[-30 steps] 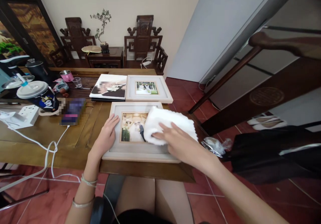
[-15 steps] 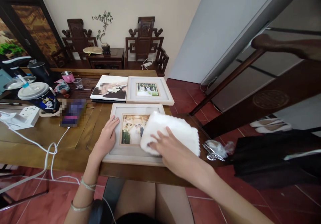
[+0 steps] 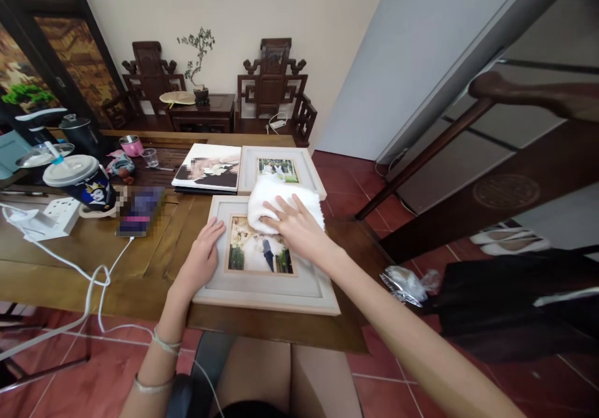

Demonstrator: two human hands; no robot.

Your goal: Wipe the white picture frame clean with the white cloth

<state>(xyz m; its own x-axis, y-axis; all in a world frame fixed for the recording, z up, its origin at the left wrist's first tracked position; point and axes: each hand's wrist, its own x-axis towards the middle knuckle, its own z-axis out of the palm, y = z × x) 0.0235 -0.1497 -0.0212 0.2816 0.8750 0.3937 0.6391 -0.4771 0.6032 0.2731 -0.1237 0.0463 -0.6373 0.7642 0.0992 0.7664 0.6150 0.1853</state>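
Right hand (image 3: pixel 294 228) lies flat, fingers spread, on the soft white cloth (image 3: pixel 281 201) at centre frame – left hand (image 3: pixel 202 262), open, steadies the rigid, glass-fronted, likely fragile picture frame (image 3: pixel 262 284) by its left border

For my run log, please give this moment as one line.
left hand: flat on photo frame | right hand: pressing white cloth on frame top

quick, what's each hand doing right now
Left hand: open, flat on the frame.
Right hand: open, pressing the cloth onto the frame.
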